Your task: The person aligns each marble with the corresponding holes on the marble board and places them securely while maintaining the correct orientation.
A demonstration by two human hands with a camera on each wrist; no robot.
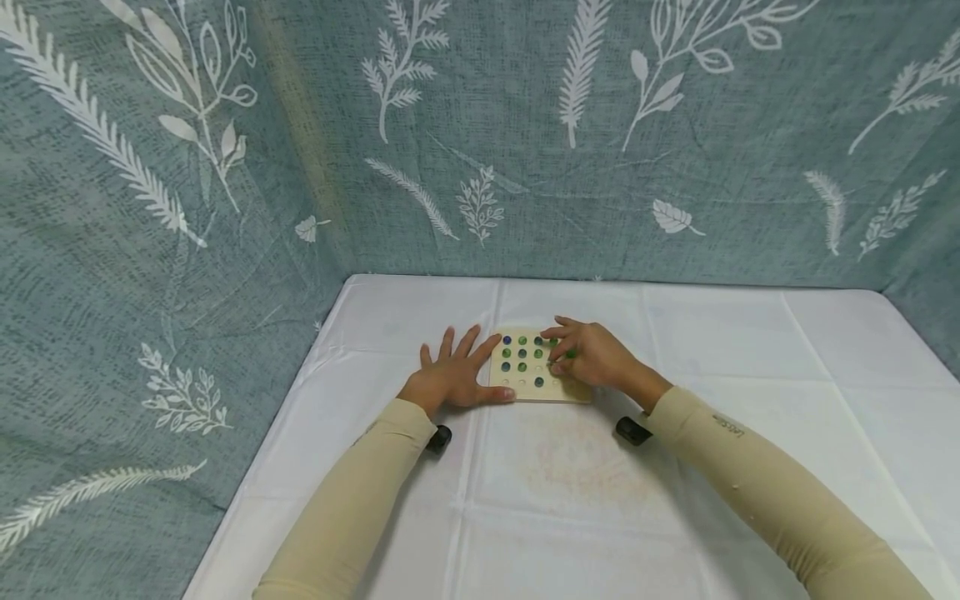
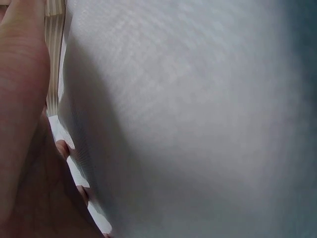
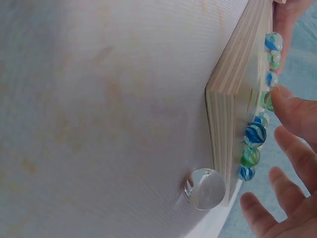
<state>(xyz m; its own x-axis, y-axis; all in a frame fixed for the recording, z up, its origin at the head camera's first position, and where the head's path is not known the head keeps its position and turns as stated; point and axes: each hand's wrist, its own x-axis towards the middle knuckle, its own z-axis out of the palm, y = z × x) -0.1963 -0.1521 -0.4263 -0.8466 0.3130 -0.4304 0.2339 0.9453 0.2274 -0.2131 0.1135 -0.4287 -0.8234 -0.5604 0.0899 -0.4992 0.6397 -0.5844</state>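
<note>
A pale wooden board (image 1: 528, 394) with rows of round hollows lies on the table, holding several blue and green glass marbles (image 3: 255, 133). My left hand (image 1: 454, 377) rests with spread fingers at its left side, the thumb over the front edge and the index finger near the back left corner. Over the board's right part, my right hand (image 1: 600, 357) pinches a green marble (image 3: 269, 101) at the board's surface; the thumb tip shows on it, the index finger is mostly hidden. A clear glass ball (image 3: 205, 189) sits on the cloth beside the board.
A white creased cloth (image 1: 525, 517) with a faint brownish stain covers the table. Grey-green leaf-patterned fabric (image 1: 480, 167) hangs behind and at the sides. Dark wrist cameras (image 1: 633, 431) sit under both forearms.
</note>
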